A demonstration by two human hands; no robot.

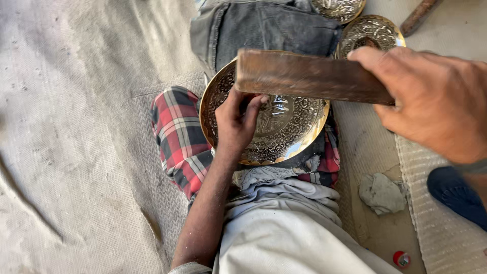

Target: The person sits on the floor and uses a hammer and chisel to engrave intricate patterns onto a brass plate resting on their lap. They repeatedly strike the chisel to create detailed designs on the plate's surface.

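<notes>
Floor cloth [76, 152] | right hand [431, 101] grips wooden block [304, 76] lengthwise left-right over brass plate [284, 132]

Background: two further engraved brass plates [372, 31] above, crumpled grey rag [381, 193] at right, small red cap [401, 259] near it, red plaid cloth [178, 139].

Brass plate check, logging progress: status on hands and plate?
Left hand on engraved brass plate, in lap. Right hand gripping wooden block above it. Nothing between.
</notes>
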